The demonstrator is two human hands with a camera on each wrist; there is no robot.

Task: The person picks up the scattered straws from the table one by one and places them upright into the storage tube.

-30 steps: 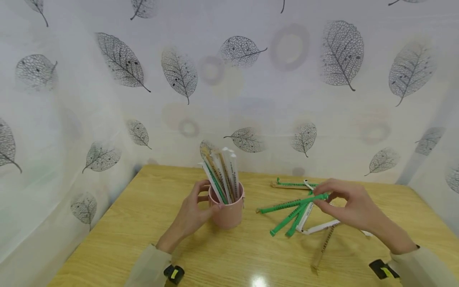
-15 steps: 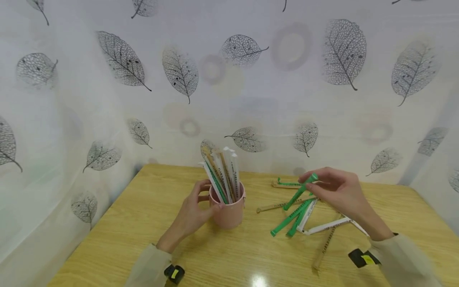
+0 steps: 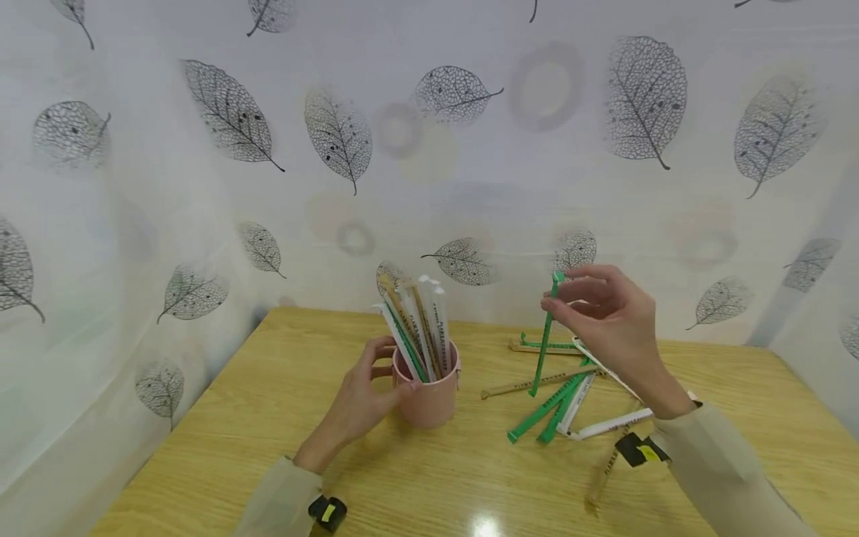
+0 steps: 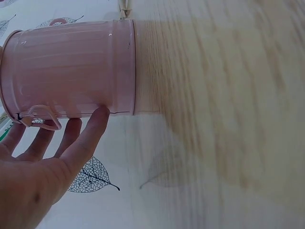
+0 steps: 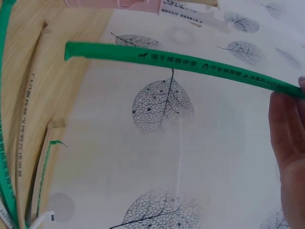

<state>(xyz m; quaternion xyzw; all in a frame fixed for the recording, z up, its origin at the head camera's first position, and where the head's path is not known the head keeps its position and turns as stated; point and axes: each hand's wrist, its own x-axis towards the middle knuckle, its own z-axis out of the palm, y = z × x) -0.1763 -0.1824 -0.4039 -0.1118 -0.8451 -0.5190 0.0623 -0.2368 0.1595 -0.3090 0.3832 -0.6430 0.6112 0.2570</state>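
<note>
My left hand (image 3: 359, 399) grips the left side of a small pink bucket (image 3: 427, 406), its thumb near the front rim and the fingers behind. The bucket stands upright on the table, and wrapped straws (image 3: 416, 328) in white, brown and green lean inside it. In the left wrist view the fingers touch the bucket's ribbed wall (image 4: 66, 71) beside a wire handle. My right hand (image 3: 607, 317) pinches a green wrapped straw (image 3: 545, 339) near its top end. That straw hangs nearly upright over the loose pile; in the right wrist view its printed wrapper (image 5: 181, 62) shows.
Several loose wrapped straws, such as a green one (image 3: 537, 418), a brown one (image 3: 530, 385) and a white one (image 3: 614, 424), lie crossed on the wooden table (image 3: 322, 365) right of the bucket. A leaf-patterned cloth (image 3: 470, 186) hangs behind the table.
My right hand has lifted the green straw off the pile, moving up and left, and the straw has swung from lying flat to nearly upright. My left hand and the bucket stay put.
</note>
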